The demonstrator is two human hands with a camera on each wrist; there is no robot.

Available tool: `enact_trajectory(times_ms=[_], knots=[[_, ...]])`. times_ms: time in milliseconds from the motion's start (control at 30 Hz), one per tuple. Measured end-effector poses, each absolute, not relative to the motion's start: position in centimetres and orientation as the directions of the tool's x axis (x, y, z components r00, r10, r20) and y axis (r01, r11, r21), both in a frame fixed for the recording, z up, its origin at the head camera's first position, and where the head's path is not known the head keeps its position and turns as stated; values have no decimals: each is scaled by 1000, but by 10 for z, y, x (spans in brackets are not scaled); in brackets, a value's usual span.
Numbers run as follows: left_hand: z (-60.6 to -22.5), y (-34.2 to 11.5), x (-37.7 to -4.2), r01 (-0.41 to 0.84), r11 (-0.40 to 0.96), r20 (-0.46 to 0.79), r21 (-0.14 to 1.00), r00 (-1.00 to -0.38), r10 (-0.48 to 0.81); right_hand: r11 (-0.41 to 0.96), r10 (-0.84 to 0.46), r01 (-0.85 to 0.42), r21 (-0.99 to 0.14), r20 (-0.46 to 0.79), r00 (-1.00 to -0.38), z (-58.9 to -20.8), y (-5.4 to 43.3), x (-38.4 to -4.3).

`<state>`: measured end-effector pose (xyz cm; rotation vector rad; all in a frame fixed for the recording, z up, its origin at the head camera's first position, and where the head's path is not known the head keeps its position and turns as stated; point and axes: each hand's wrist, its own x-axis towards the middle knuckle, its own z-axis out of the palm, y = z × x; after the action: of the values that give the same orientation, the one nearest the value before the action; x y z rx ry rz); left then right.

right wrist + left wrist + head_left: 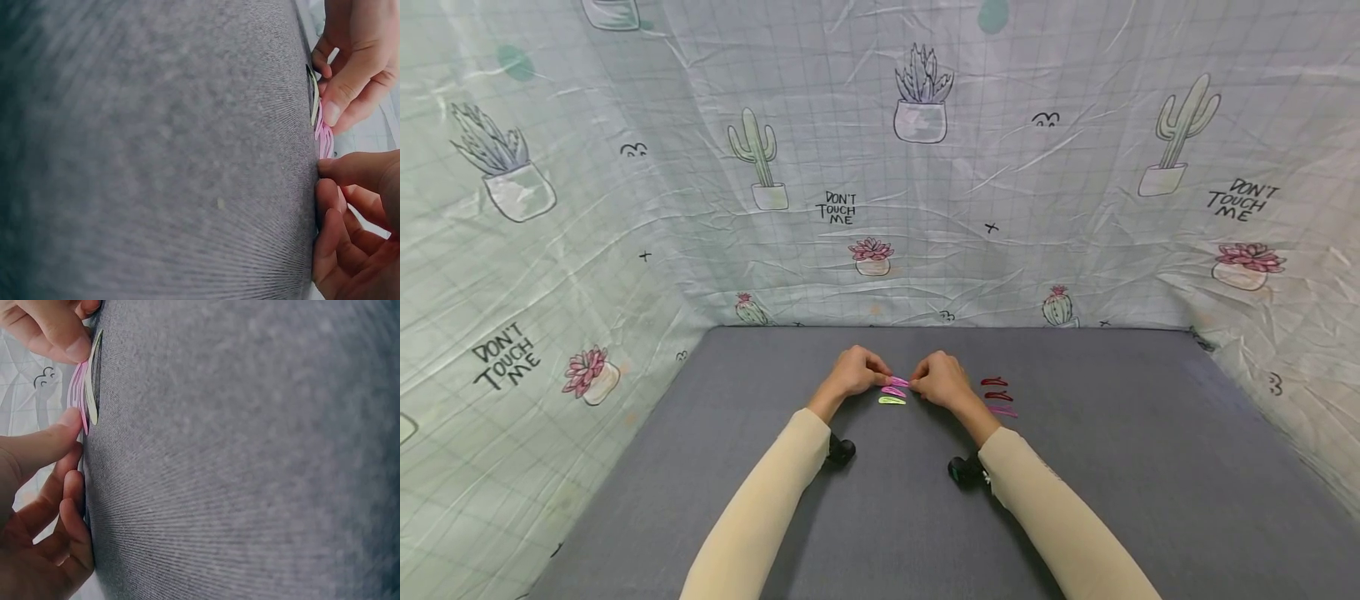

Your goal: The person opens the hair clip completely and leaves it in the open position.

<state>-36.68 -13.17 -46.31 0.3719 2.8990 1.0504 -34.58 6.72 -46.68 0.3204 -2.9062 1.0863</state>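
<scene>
Both hands meet on a pink hair clip (898,382) at mid-table — left hand (855,372) and right hand (942,380) each pinch an end with curled fingers. Two clips (892,396) lie placed below it; three clips (997,395) wait right, seemingly unsorted.

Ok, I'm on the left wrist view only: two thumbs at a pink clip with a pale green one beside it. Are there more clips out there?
Observer: Yes. In the head view two dark red clips lie on the grey mat beyond the right hand.
Operator: Any others on that side?
Observer: One more pinkish clip lies near the right wrist, just below the red ones.
Operator: Which hand has the pink clip?
Observer: Both. The left hand and the right pinch opposite ends of the pink clip; a second pink clip and the green clip lie below.
</scene>
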Motion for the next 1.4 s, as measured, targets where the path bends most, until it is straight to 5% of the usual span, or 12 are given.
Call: enact_trajectory(times_ms=[533, 1400], knots=[[-459, -132, -363, 258, 731, 77, 632, -959, 272, 768, -185, -176, -615, 50, -982, -463, 65, -347], [-428, -119, -328, 381, 523, 213, 763, -911, 353, 609, -364, -394, -689, 198, -910, -408, 102, -318]])
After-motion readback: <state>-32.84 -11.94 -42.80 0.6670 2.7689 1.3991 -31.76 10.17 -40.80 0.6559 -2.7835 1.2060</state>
